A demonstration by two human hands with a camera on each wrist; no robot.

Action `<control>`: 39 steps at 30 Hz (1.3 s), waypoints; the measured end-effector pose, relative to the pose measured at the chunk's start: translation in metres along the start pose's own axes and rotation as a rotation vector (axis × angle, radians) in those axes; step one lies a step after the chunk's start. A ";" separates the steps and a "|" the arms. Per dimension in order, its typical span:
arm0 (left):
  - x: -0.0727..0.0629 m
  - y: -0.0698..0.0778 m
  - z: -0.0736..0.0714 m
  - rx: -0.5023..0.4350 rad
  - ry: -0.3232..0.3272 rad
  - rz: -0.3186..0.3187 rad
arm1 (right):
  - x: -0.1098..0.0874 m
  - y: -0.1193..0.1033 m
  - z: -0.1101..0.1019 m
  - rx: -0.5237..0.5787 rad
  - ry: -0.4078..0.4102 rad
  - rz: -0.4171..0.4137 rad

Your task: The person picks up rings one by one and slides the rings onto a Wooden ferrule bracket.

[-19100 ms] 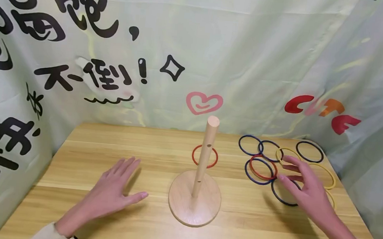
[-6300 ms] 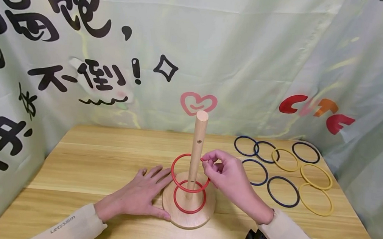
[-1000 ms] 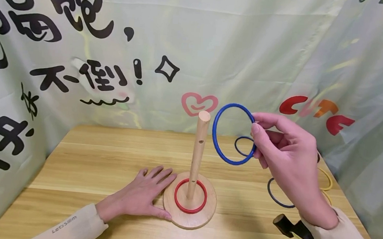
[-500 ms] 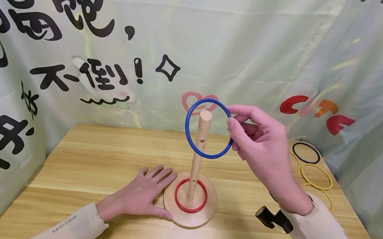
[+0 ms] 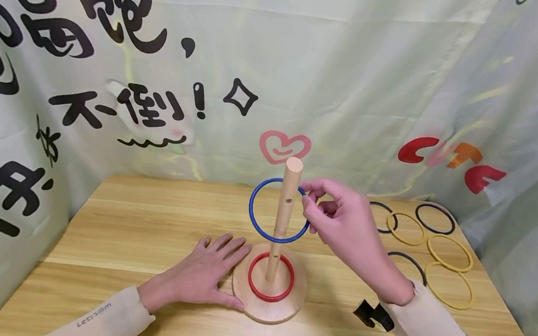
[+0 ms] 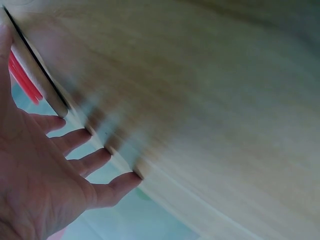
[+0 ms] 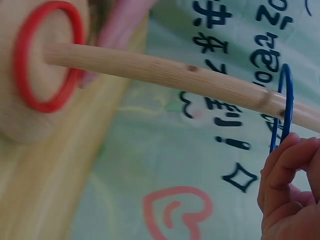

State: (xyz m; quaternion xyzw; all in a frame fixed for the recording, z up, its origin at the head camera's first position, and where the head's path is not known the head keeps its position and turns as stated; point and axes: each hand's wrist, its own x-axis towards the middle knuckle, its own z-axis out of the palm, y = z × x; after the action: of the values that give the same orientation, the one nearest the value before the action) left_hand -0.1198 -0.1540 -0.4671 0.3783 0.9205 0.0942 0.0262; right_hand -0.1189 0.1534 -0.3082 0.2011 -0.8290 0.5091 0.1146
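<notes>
A wooden post (image 5: pixel 286 207) stands upright on a round wooden base (image 5: pixel 256 310). My right hand (image 5: pixel 341 217) pinches a blue ring (image 5: pixel 250 206) by its right side, finger and thumb on the rim. The ring encircles the post's upper half, tilted, also plain in the right wrist view, where the post passes through the blue ring (image 7: pixel 288 95). Thin red rings (image 5: pixel 269 299) lie stacked around the post's foot; the left wrist view shows their red edges (image 6: pixel 22 77) one over another. My left hand (image 5: pixel 202 274) rests with spread fingers against the base's left edge.
On the table's right side lie yellow rings (image 5: pixel 472 259) and dark blue rings (image 5: pixel 407 254), some overlapping, partly hidden behind my right arm. A printed curtain (image 5: pixel 353 79) closes off the back and sides. A black device (image 5: pixel 373 315) sits at my right wrist.
Over the last second my right hand carried the blue ring leftward over the post top, then down around the post. Earlier, red rings moved onto the post. The left hand stays at the base.
</notes>
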 end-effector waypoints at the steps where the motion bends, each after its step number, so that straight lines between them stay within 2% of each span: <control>1: 0.000 0.000 0.000 0.001 0.000 0.001 | -0.002 0.005 0.003 -0.004 -0.014 0.005; 6: 0.000 0.000 0.001 0.007 0.003 0.005 | -0.012 0.030 0.017 -0.025 -0.078 0.039; 11: 0.000 0.000 0.001 0.007 0.010 0.008 | -0.023 0.053 0.032 -0.091 -0.111 0.059; 16: 0.000 0.001 0.001 0.001 0.017 0.006 | -0.033 0.070 0.043 -0.064 -0.143 0.055; 20: -0.001 0.001 0.001 -0.004 0.012 0.002 | -0.039 0.080 0.050 -0.048 -0.159 0.060; 25: 0.000 0.001 0.000 -0.009 0.011 0.003 | -0.045 0.091 0.058 -0.081 -0.194 0.064; 34: 0.001 0.001 0.001 -0.018 -0.001 -0.010 | -0.050 0.104 0.064 -0.064 -0.302 0.172; 39: 0.000 0.001 0.001 -0.014 -0.006 -0.014 | -0.049 0.110 0.065 -0.084 -0.322 0.180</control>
State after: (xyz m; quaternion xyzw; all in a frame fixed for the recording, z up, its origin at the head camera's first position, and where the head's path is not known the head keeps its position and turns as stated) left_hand -0.1191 -0.1526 -0.4677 0.3720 0.9223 0.0992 0.0322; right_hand -0.1232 0.1504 -0.4446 0.2000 -0.8718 0.4434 -0.0574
